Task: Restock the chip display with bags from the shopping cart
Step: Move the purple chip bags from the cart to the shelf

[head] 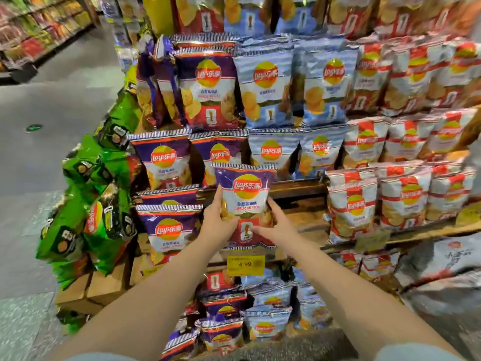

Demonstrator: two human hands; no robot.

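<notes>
held bag [244,201] — "garlic butter" (lay's logo); price tag [246,264] — "4.99"

To my left lay a grey speckled floor [52,105] with a small green mark [33,128] on it. Beyond it, a far aisle shelf [39,29] held blurred, multicoloured goods. At my lower right lay a large white sack [447,259] bearing red printed characters I could not read.

A purple garlic-butter chip bag [244,201] is standing upright, label facing outward, above the yellow price tag [246,264] on the wooden shelf [299,190]. Purple bags [166,230] are sitting just left; more purple and blue bags [268,324] are lying below.
</notes>
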